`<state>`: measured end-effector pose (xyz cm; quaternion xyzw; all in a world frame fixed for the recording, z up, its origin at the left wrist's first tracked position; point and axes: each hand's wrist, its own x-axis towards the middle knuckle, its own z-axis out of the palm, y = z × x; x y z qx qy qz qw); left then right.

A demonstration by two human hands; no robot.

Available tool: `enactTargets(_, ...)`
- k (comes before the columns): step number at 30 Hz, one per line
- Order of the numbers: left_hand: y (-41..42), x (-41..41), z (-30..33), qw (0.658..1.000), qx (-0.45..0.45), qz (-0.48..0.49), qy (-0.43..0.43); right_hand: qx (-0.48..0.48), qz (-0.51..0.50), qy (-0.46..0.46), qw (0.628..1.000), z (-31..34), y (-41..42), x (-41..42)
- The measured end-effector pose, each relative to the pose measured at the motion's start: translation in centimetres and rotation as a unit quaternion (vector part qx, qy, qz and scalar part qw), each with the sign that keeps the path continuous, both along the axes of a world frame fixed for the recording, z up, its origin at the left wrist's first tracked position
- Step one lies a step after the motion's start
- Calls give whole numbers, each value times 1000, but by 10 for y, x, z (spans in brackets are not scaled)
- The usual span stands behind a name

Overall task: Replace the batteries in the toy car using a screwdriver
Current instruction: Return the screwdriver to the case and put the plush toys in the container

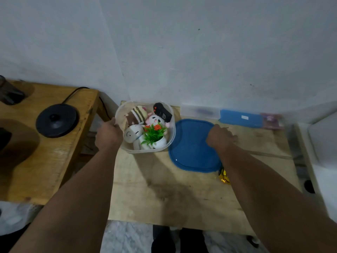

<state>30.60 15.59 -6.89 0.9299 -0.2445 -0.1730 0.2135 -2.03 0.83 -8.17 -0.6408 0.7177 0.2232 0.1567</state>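
A clear plastic container [172, 137] stands at the back left of the wooden table [164, 189]. In it lie small plush toys [135, 133], a little fake plant [154, 134] in a white pot and a black remote-like device [162, 112] with red buttons. My left hand [108, 135] grips the container's left rim. My right hand [219, 136] rests on the right edge of the blue lid [189, 145], which lies flat beside the container; its fingers are hidden behind the knuckles. No toy car or screwdriver is plainly visible.
A blue case [240, 117] and a translucent box [199, 112] lie along the wall. A gold wrapper [224, 177] peeks out under my right forearm. A second table on the left carries a black kettle base [56, 119] with its cord. A white appliance [322, 152] stands on the right.
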Motion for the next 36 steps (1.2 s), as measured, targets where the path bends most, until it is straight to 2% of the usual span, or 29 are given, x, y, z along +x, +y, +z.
enactTargets(4,1,7,-4,1000,-9,-3,0,-27,11,21,999,-8,-1,-3)
enactTargets(10,3,18,-6,997,-24,-64,28,-63,4,4,998,-4,-7,-11)
enactTargets(15,1,14,0,998,-13,-55,36,-97,-2,-155,983,14,-16,-18)
enactTargets(17,1,13,2,997,-13,-58,44,-98,-34,-214,971,27,-18,-17)
enactTargets(23,4,6,6,997,-21,-49,64,-100,-136,-414,895,67,-23,-10)
enactTargets(25,6,4,7,996,-21,-44,72,-107,-138,-467,867,91,-27,2)
enactTargets(28,8,5,9,995,-25,-43,82,-127,-56,-504,853,129,-33,33)
enactTargets(32,12,5,9,995,-20,-54,87,-162,95,-485,854,166,-26,79)
enactTargets(36,13,13,6,992,-18,-60,107,-162,248,-460,837,179,7,115)
